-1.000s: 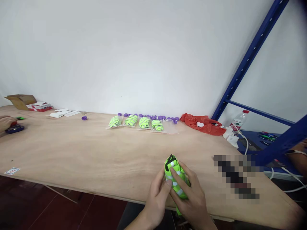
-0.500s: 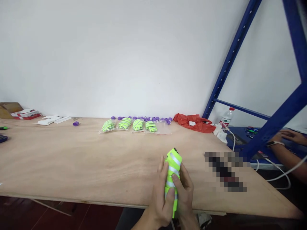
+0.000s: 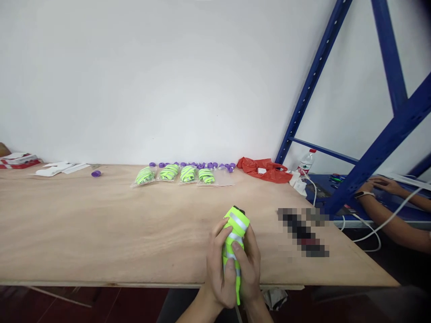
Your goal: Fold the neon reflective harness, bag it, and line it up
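Both my hands grip one rolled neon-green strip with silver reflective bands (image 3: pixel 236 225) above the near edge of the wooden table (image 3: pixel 101 233). My left hand (image 3: pixel 217 264) wraps its left side with the thumb across the roll. My right hand (image 3: pixel 251 264) clasps the right side. The roll's upper end points away from me and shows a dark tip. A short green tail hangs down between my wrists.
Several bagged green rolls (image 3: pixel 175 174) lie in a row by the wall, with purple caps (image 3: pixel 202 165) behind them. A red plastic bag (image 3: pixel 266 169), a water bottle (image 3: pixel 305 162) and a blue steel rack (image 3: pixel 370 148) stand at the right. Another person's arms (image 3: pixel 387 211) rest there.
My hands have turned the roll from slanted to nearly upright and tightened around it. The view has swung right, so the other person's arms now show.
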The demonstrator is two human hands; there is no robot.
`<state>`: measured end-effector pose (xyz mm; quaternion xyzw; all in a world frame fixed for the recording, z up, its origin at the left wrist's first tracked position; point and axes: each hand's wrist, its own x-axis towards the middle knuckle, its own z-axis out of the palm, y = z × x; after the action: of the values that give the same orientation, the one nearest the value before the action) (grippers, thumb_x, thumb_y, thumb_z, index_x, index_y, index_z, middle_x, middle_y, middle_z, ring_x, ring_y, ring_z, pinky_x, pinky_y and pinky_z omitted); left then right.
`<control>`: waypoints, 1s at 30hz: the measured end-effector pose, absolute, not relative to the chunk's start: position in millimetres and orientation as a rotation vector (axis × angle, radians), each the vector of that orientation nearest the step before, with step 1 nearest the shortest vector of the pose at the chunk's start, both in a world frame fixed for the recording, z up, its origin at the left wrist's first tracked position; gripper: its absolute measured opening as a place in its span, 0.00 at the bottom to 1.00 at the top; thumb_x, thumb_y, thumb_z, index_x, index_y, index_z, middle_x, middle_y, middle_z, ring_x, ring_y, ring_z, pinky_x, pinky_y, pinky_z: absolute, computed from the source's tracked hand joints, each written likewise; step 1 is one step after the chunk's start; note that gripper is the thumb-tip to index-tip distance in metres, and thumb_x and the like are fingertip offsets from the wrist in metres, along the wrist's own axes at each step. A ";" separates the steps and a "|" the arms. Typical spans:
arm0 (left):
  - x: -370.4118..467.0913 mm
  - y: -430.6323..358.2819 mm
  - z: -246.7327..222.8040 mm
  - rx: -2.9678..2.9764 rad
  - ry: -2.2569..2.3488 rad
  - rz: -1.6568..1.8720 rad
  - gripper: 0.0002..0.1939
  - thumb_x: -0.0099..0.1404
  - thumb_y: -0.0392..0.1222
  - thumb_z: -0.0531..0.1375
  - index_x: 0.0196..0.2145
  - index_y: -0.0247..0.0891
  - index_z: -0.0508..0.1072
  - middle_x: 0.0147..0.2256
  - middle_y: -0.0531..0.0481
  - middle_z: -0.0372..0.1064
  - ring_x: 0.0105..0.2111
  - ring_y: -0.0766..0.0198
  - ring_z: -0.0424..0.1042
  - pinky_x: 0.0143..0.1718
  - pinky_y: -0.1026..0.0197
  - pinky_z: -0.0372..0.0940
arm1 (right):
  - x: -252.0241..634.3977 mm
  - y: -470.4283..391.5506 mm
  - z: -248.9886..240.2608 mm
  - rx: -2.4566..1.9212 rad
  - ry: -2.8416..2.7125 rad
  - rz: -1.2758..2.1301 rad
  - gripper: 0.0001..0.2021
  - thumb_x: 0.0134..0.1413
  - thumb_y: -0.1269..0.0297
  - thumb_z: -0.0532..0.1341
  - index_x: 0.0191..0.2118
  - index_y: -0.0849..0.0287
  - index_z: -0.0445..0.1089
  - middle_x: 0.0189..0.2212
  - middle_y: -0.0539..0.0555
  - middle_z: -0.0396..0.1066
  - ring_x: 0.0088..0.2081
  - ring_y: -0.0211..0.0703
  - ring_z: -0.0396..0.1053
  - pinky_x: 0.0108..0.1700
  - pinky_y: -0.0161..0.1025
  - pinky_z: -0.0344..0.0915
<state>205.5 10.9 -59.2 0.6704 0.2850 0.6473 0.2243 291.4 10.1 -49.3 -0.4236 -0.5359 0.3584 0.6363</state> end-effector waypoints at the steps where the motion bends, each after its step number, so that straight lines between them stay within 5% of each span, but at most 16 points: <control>1: 205.6 10.6 -60.4 1.831 0.792 1.805 0.23 0.75 0.46 0.47 0.64 0.41 0.60 0.64 0.36 0.55 0.64 0.44 0.57 0.63 0.42 0.55 | 291.2 10.3 -47.1 -0.966 -1.239 0.817 0.27 0.66 0.56 0.53 0.67 0.56 0.55 0.54 0.62 0.70 0.52 0.55 0.72 0.50 0.47 0.73; 11: 202.7 9.7 -49.4 1.862 0.756 1.790 0.27 0.76 0.50 0.45 0.68 0.41 0.51 0.70 0.36 0.41 0.69 0.42 0.45 0.66 0.37 0.46 | 286.1 10.1 -37.2 -0.931 -1.242 0.907 0.26 0.64 0.53 0.55 0.63 0.58 0.61 0.49 0.61 0.74 0.45 0.54 0.75 0.43 0.44 0.74; 17: 206.8 5.9 -40.4 1.743 0.722 1.947 0.22 0.75 0.49 0.45 0.64 0.43 0.58 0.66 0.37 0.50 0.66 0.42 0.52 0.63 0.38 0.52 | 288.2 -3.8 -50.1 -0.969 -1.417 0.745 0.31 0.68 0.48 0.48 0.70 0.56 0.52 0.64 0.62 0.61 0.60 0.58 0.66 0.53 0.49 0.71; 22: 208.4 4.8 -39.3 1.632 0.685 1.981 0.19 0.75 0.49 0.46 0.58 0.44 0.65 0.58 0.40 0.58 0.58 0.46 0.62 0.57 0.42 0.60 | 280.0 -6.5 -48.3 -0.880 -1.348 0.791 0.38 0.65 0.44 0.50 0.73 0.55 0.43 0.65 0.64 0.59 0.61 0.61 0.65 0.55 0.53 0.70; 30: 203.1 8.5 -42.0 1.577 0.679 2.019 0.17 0.74 0.48 0.50 0.52 0.42 0.74 0.50 0.41 0.66 0.52 0.50 0.67 0.51 0.49 0.64 | 269.0 -4.3 -30.9 -0.821 -1.055 0.847 0.30 0.58 0.51 0.65 0.64 0.52 0.64 0.53 0.58 0.74 0.47 0.51 0.75 0.48 0.42 0.73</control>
<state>203.1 8.5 -42.0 0.5771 0.2485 0.7389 0.2432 269.0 -4.3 -30.9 -0.3692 -0.4742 0.3807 0.7028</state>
